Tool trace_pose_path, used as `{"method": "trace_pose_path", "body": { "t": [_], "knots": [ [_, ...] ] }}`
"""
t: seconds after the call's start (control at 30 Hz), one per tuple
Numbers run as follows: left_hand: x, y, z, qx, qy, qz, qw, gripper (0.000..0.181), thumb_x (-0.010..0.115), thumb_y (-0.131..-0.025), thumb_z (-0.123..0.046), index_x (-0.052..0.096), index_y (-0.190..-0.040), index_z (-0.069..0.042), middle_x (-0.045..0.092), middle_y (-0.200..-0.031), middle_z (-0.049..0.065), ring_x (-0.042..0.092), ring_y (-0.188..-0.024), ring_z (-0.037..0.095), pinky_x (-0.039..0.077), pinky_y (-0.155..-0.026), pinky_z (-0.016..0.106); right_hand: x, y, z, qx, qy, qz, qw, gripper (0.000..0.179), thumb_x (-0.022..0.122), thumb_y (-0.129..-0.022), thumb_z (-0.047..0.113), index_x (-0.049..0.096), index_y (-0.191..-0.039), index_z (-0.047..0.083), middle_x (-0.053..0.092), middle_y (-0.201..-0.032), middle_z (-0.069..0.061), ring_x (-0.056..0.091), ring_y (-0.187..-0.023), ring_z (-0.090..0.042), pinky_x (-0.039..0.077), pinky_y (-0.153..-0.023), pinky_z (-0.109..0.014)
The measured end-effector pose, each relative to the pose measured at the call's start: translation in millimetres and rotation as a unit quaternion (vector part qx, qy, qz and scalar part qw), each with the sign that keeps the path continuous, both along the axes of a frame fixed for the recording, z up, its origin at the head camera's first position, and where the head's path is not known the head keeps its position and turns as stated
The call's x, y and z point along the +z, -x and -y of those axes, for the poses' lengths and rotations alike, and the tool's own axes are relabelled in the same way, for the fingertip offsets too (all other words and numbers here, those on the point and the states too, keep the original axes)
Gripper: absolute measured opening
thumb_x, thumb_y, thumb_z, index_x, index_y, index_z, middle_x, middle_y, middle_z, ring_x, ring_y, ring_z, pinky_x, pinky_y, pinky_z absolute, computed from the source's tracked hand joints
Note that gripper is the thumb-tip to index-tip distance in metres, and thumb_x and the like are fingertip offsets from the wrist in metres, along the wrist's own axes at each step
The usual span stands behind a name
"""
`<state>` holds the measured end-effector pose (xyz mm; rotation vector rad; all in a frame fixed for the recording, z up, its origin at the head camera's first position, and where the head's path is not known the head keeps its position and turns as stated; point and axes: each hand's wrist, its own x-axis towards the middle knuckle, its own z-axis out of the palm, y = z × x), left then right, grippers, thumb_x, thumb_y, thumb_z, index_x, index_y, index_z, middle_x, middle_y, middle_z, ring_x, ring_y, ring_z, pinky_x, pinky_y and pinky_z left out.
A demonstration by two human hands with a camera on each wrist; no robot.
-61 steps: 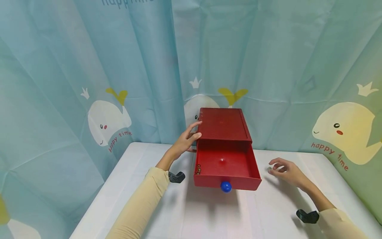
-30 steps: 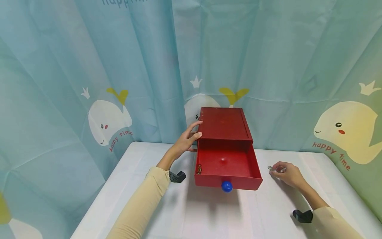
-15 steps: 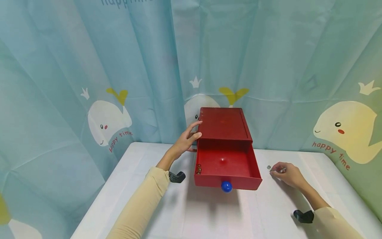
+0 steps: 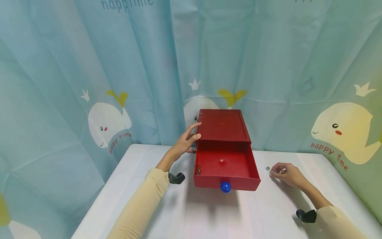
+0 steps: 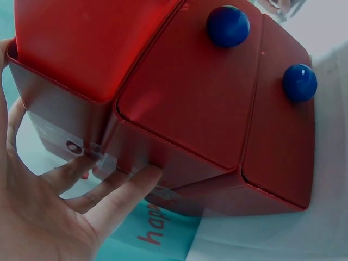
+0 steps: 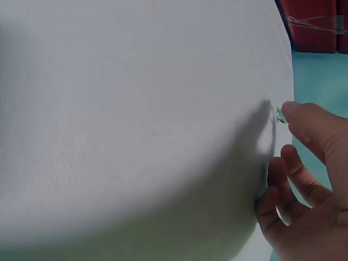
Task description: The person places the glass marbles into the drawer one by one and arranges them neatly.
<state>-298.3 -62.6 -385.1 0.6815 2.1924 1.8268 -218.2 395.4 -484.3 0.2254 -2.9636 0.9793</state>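
My left hand (image 4: 180,146) rests with spread fingers against the left side of a red drawer cabinet (image 4: 223,124). Its fingertips press that side in the left wrist view. The top drawer (image 4: 226,182) is pulled out, and several small round marbles (image 4: 198,170) sit along its left wall. Right of the cabinet, my right hand (image 4: 287,174) is low over the table, thumb and forefinger together at a small greenish glass marble (image 6: 280,115). The forefinger's tip is mostly hidden in the right wrist view. Another small marble (image 4: 267,168) lies on the table just beyond the fingertips.
The cabinet stands at the back of a white table (image 4: 167,215). Two lower drawers with blue knobs (image 5: 300,83) are closed. A printed curtain (image 4: 149,66) hangs close behind and at the sides. Dark wrist cameras (image 4: 306,216) are strapped to both wrists.
My right hand has come down toward the table and its thumb and forefinger have closed together beside the loose marble. My left hand, the cabinet and the pulled-out drawer have stayed in place.
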Motion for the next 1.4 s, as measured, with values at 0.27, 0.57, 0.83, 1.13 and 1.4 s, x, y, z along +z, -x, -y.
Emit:
{"method": "trace_pose_path", "body": {
  "t": [0.27,0.57,0.83,1.13,1.4],
  "knots": [
    [-0.8,-0.5,-0.1,-0.002,-0.003,-0.001,1.0,0.058,0.055,-0.101,-0.043,0.036,-0.155,-0.044,0.039,-0.157,0.014,0.044,-0.141,0.033,0.057,-0.087,0.061,13.8,-0.5,-1,0.042,-0.006,-0.027,0.9987,0.01,0.08,-0.089,0.016,0.072,-0.092,0.01,0.066,-0.087,0.0,0.058,-0.079,-0.015,0.051,-0.069,-0.028],
    [0.4,-1.3,-0.4,-0.006,-0.005,-0.003,1.0,0.058,0.055,-0.1,-0.043,0.036,-0.156,-0.042,0.039,-0.157,0.016,0.044,-0.141,0.034,0.057,-0.087,0.061,32.9,-0.8,-8,0.068,0.001,-0.055,0.9962,0.01,0.08,-0.089,0.016,0.073,-0.094,0.014,0.068,-0.09,0.001,0.058,-0.074,-0.009,0.048,-0.063,-0.026],
    [1.2,-1.8,0.5,-0.011,-0.008,-0.002,0.9999,0.06,0.055,-0.1,-0.042,0.035,-0.157,-0.041,0.038,-0.157,0.017,0.043,-0.141,0.035,0.057,-0.088,0.061,70.5,-4.5,-5,0.08,0.008,-0.088,0.9929,0.01,0.079,-0.091,0.018,0.073,-0.098,0.014,0.07,-0.094,0.001,0.061,-0.078,-0.007,0.051,-0.063,-0.026],
    [0.8,-0.2,1.1,-0.015,-0.014,0.001,0.9998,0.06,0.057,-0.1,-0.04,0.036,-0.156,-0.04,0.039,-0.156,0.018,0.044,-0.14,0.035,0.057,-0.087,0.061,118.1,-7.6,-1,0.08,0.016,-0.114,0.9902,0.009,0.077,-0.093,0.017,0.073,-0.102,0.015,0.071,-0.092,0.002,0.063,-0.079,-0.008,0.049,-0.063,-0.026],
    [4.3,-0.6,3.0,-0.016,-0.017,0.012,0.9996,0.06,0.059,-0.099,-0.04,0.039,-0.155,-0.039,0.045,-0.152,0.015,0.046,-0.139,0.033,0.059,-0.085,0.058,145.1,-5.2,5,0.092,0.012,-0.143,0.9854,0.012,0.078,-0.091,0.011,0.073,-0.102,0.014,0.07,-0.095,0.003,0.064,-0.079,-0.009,0.05,-0.064,-0.024]
  ]
}}
